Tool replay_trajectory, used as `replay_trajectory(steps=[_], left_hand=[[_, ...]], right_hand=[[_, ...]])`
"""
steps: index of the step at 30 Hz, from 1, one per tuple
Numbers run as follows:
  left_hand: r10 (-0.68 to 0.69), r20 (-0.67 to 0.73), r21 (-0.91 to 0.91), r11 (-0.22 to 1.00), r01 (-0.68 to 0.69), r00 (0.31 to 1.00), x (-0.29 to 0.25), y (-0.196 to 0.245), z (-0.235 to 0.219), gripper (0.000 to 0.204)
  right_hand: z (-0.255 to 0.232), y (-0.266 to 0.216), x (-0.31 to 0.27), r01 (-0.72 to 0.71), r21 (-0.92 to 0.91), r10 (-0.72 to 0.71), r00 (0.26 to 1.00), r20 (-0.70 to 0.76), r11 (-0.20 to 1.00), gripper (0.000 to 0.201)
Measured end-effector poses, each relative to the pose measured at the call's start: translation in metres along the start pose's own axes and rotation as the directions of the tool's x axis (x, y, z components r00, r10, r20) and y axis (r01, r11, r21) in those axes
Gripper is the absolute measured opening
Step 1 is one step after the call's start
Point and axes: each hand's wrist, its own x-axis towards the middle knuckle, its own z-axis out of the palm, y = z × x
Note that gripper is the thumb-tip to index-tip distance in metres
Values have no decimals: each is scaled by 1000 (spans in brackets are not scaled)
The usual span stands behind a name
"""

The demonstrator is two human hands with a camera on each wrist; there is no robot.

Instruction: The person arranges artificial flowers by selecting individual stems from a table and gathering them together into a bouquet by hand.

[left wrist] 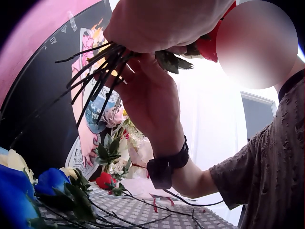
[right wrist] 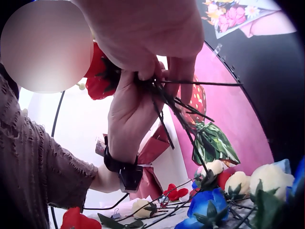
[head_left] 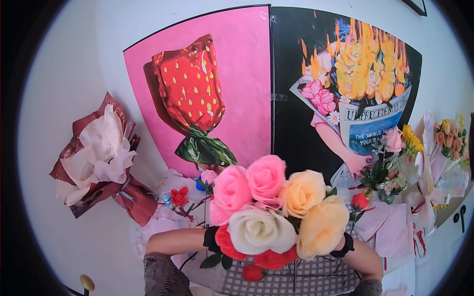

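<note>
A bunch of artificial roses in pink, peach, white and red stands up close in the head view, a white rose (head_left: 261, 232) at its front. Both hands are hidden behind the blooms there; only forearms and black wrist straps show. In the left wrist view, my left hand (left wrist: 167, 24) grips the bunch where its dark stems (left wrist: 107, 62) come together. My right hand (left wrist: 155, 98) holds the same stems from the other side. From the right wrist, the two hands meet around the stems (right wrist: 176, 105), whose ends fan out below the fingers.
Loose blue roses (right wrist: 207, 207) and cream roses (right wrist: 271, 180) lie on the checked tablecloth (head_left: 296, 276). A wrapped bouquet (head_left: 98, 153) in dark red paper is at the left. More flowers (head_left: 395, 140) and wrapping paper (head_left: 395, 229) sit at the right, below two wall paintings.
</note>
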Motion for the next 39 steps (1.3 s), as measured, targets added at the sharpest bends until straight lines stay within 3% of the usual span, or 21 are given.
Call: replay_trajectory(steps=[2,4,8,10,11,12,13,14,16,17,18,20,21,23,24,26,28,30,31,34,39], left_hand=[[3,-15,0,1000,-3,1000,1,0,2,60],[6,-26,-3,1000,-6,1000,2,0,3,60],[6,-43,-11,1000,-6,999,5,3,3,61],[3,-50,-15,1000,-4,999,5,4,3,61],[1,-54,-17,1000,-2,999,5,4,3,61],[-1,-58,-20,1000,-1,998,5,4,4,61],[-2,-62,-23,1000,1,998,6,3,5,61],[-3,-66,-26,1000,1,998,6,2,7,61],[-4,-76,-31,1000,1,997,7,2,7,61],[-4,-81,-33,999,1,997,7,5,6,61],[-4,-86,-35,999,1,996,7,7,4,61],[-3,-98,-36,999,-1,995,1,6,5,61],[-2,-105,-36,999,-2,995,-1,5,5,62],[-2,-114,-39,999,-2,993,4,10,4,62],[-3,-118,-41,999,-2,993,1,7,5,62],[-5,-125,-46,999,-1,992,-1,5,6,62],[-9,-129,-55,998,2,992,-1,5,7,62],[-19,-123,-67,998,10,992,4,7,6,62],[-23,-119,-72,997,14,993,1,4,7,62],[-38,-105,-84,996,29,994,6,7,5,62],[-60,-97,-108,993,49,993,-9,1,4,63]], right_hand=[[-10,-3,-2,1,11,-1,1000,-9,1000,36],[-33,-5,-7,60,-338,-80,996,-47,939,36],[-27,-1,-2,159,-453,-145,987,67,877,37],[-11,5,-3,154,-1,-154,987,46,988,41],[-7,9,-2,154,-1,-153,987,46,988,41],[-4,12,1,277,-572,-301,952,55,772,45],[-3,15,4,271,-927,-409,900,148,260,49],[-4,17,8,269,-927,-408,901,148,260,49],[-13,16,16,507,-699,-571,803,170,505,57],[-26,15,22,243,-888,-625,638,450,-391,60],[-36,14,24,244,-888,-623,639,450,-391,60],[-39,14,28,438,-877,-698,565,440,-198,61],[-41,13,26,439,-876,-695,567,442,-198,61],[-45,10,13,539,-725,-600,770,217,430,56],[-47,8,4,483,-533,-487,861,146,695,53],[-52,5,-11,193,-21,-189,974,127,981,50],[-44,8,-20,204,-72,-192,971,141,976,48],[-19,8,-21,9,-16,-8,997,82,1000,47],[-17,2,-17,17,-15,-16,997,80,1000,47],[-19,-16,-1,-46,-489,180,956,231,871,46],[26,10,-18,-121,-320,134,991,21,940,48]])
